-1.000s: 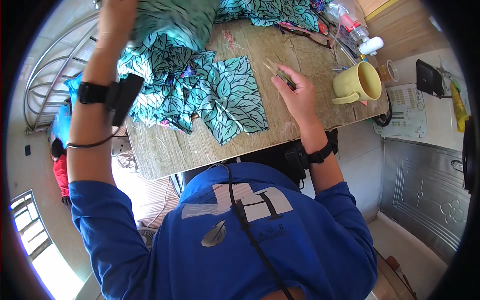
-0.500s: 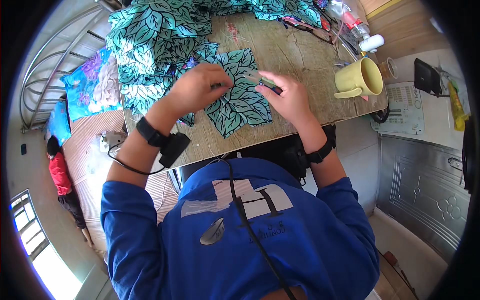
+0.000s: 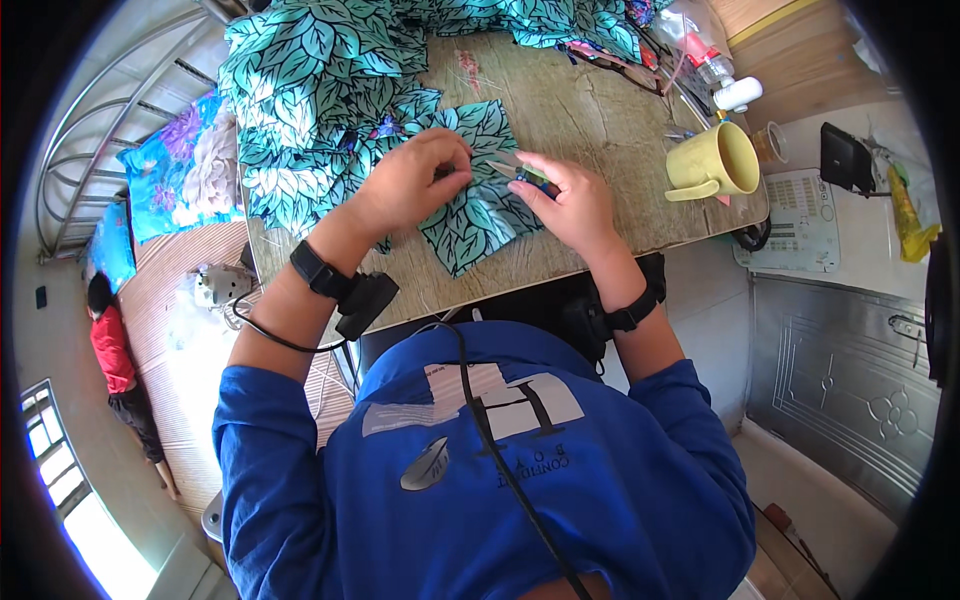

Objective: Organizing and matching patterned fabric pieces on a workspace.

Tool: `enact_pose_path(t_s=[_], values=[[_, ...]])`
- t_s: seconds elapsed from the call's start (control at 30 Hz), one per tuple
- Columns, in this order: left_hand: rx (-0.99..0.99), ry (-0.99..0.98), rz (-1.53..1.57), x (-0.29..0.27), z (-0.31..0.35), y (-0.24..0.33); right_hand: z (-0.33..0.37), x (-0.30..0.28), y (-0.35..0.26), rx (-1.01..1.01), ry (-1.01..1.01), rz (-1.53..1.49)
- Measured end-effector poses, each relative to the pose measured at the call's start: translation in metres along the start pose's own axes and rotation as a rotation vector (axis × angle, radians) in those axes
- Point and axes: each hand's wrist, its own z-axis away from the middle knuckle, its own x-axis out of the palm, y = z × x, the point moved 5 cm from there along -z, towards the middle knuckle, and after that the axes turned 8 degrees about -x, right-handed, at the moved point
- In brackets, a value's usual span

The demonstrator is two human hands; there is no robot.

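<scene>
My right hand [image 3: 578, 205] holds a pair of thread snips [image 3: 533, 179], their pointed metal blades aimed left over a piece of green leaf-print fabric [image 3: 472, 236]. That piece lies on the worn wooden table [image 3: 590, 120], with a raised fold on its right side. Just left of the snips, my left hand [image 3: 415, 182] hovers over the fabric's left part, thumb and fingers pinched together. What sits in that pinch is too small to make out. Beside the left hand rises a heaped pile of the same leaf-print fabric [image 3: 320, 75].
A yellow mug [image 3: 695, 170] stands at the table's right edge. Behind it are a white-capped bottle [image 3: 738, 94] and glasses [image 3: 625, 68]. Down on the left, a sewing machine [image 3: 222, 285] and a person in a red top [image 3: 112, 350] are visible. A metal door [image 3: 850, 350] stands right.
The fabric piece now has a raised fold on its right side. My left hand has shifted slightly right, its fingertips drawn closer together. The snips remain in my right hand.
</scene>
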Motion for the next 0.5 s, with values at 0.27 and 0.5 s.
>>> enact_pose_path(t_s=[0.27,0.5], values=[[-0.211,-0.041,0.210,-0.003,0.005,-0.011,0.001,0.001,0.002,0.082,-0.048,0.009],[-0.239,0.109,0.426,-0.001,0.005,-0.032,0.000,-0.001,-0.003,0.013,-0.047,0.000]])
